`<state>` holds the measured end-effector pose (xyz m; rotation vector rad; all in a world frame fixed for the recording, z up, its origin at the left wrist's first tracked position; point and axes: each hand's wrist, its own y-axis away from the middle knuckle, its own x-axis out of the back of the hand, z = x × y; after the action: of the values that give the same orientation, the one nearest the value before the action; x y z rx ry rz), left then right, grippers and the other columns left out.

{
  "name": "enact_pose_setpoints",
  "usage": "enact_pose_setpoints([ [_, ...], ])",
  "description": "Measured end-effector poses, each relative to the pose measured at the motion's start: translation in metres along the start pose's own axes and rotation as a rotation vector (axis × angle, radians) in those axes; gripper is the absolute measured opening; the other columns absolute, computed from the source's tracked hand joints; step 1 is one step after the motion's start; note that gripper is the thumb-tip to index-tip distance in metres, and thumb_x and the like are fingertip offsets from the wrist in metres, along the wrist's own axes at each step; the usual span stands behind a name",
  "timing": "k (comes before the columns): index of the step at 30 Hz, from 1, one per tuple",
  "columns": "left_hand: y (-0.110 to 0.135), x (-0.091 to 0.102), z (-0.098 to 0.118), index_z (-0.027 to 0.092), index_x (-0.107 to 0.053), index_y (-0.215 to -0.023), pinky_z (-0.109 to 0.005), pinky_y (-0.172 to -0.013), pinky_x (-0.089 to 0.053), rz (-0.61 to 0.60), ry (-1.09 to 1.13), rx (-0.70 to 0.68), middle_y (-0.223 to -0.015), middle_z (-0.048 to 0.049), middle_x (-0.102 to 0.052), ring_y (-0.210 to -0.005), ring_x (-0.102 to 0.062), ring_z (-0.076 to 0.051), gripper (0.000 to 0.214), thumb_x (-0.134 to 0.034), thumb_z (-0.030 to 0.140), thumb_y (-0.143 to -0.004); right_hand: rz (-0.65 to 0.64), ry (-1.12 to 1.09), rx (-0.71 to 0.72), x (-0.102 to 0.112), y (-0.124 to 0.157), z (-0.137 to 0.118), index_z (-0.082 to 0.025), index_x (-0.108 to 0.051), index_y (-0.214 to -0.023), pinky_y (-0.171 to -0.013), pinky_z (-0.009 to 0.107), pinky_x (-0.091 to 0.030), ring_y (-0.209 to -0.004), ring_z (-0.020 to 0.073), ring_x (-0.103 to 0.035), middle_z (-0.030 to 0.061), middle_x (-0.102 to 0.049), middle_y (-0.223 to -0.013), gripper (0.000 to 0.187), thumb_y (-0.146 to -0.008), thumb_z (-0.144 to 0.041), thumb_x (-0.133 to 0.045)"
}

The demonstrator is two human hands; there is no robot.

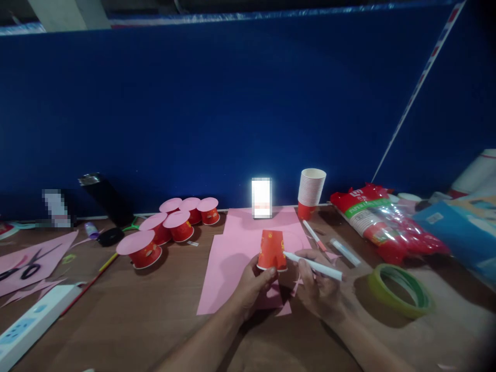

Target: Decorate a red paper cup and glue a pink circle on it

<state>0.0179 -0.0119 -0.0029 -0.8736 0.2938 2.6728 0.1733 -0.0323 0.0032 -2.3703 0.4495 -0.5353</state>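
My left hand (256,283) grips a red paper cup (271,249) near its white rim, which faces down. The cup has yellow markings and is held above sheets of pink paper (222,274). In my right hand (315,281) is a white marker (320,266), its tip against or very close to the cup's right side. To the left stand several upside-down red cups (147,255) with round pink paper discs (135,242) on top. Behind my right hand rises a stack of paper cups (311,188).
On the right lie a roll of tape (424,299), a red plastic bag of cups (372,219) and a clear tube (345,252). A power strip (36,320), scissors (31,268) and a dark bottle (106,199) occupy the left. A blue partition (232,103) closes the back.
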Motion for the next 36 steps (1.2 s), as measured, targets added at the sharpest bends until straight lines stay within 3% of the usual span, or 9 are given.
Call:
enact_pose_setpoints([
  [7, -0.0033, 0.0047, -0.0039, 0.015, -0.063, -0.108, -0.040, -0.096, -0.044, 0.026, 0.015, 0.002, -0.107, -0.0129, -0.068, -0.100, -0.064, -0.025, 0.054, -0.083, 0.035, -0.062, -0.027, 0.045, 0.097, 0.0022, -0.0017, -0.0016, -0.021, -0.058, -0.087, -0.064, 0.030, -0.054, -0.069, 0.0163, -0.063, 0.0035, -0.064, -0.079, 0.008, -0.089, -0.022, -0.050],
  [11, -0.0027, 0.0026, -0.0023, 0.016, -0.063, -0.107, -0.042, -0.098, -0.042, 0.006, 0.030, -0.007, -0.106, -0.0127, -0.068, -0.100, -0.064, -0.026, 0.052, -0.083, 0.034, -0.063, -0.013, 0.073, 0.047, 0.0008, 0.0004, -0.0005, -0.022, -0.058, -0.090, -0.054, 0.027, -0.051, -0.061, 0.0153, -0.061, 0.0028, -0.064, -0.078, 0.007, -0.089, -0.024, -0.051],
  [19, -0.0021, 0.0007, -0.0009, 0.015, -0.064, -0.106, -0.042, -0.096, -0.043, 0.030, 0.005, -0.005, -0.105, -0.0131, -0.069, -0.098, -0.065, -0.026, 0.055, -0.084, 0.036, -0.059, -0.017, 0.136, 0.139, -0.0006, -0.0001, 0.0027, -0.022, -0.060, -0.091, -0.073, 0.032, -0.052, -0.078, 0.0177, -0.065, 0.0028, -0.067, -0.084, 0.009, -0.089, -0.021, -0.051],
  [25, -0.0020, 0.0016, -0.0007, 0.016, -0.062, -0.110, -0.040, -0.096, -0.044, 0.035, -0.030, 0.001, -0.102, -0.0111, -0.070, -0.092, -0.066, -0.023, 0.057, -0.084, 0.034, -0.061, -0.042, 0.144, 0.230, -0.0010, -0.0029, -0.0016, -0.022, -0.061, -0.094, -0.072, 0.034, -0.054, -0.079, 0.0198, -0.065, 0.0047, -0.068, -0.084, 0.010, -0.087, -0.017, -0.056],
  [36, -0.0036, 0.0051, -0.0040, 0.015, -0.059, -0.112, -0.042, -0.094, -0.045, 0.032, -0.072, 0.000, -0.105, -0.0146, -0.070, -0.097, -0.066, -0.027, 0.062, -0.084, 0.037, -0.060, -0.020, 0.156, 0.215, -0.0008, -0.0036, -0.0043, -0.022, -0.061, -0.095, -0.068, 0.032, -0.053, -0.074, 0.0179, -0.064, 0.0030, -0.066, -0.081, 0.012, -0.087, -0.015, -0.054],
])
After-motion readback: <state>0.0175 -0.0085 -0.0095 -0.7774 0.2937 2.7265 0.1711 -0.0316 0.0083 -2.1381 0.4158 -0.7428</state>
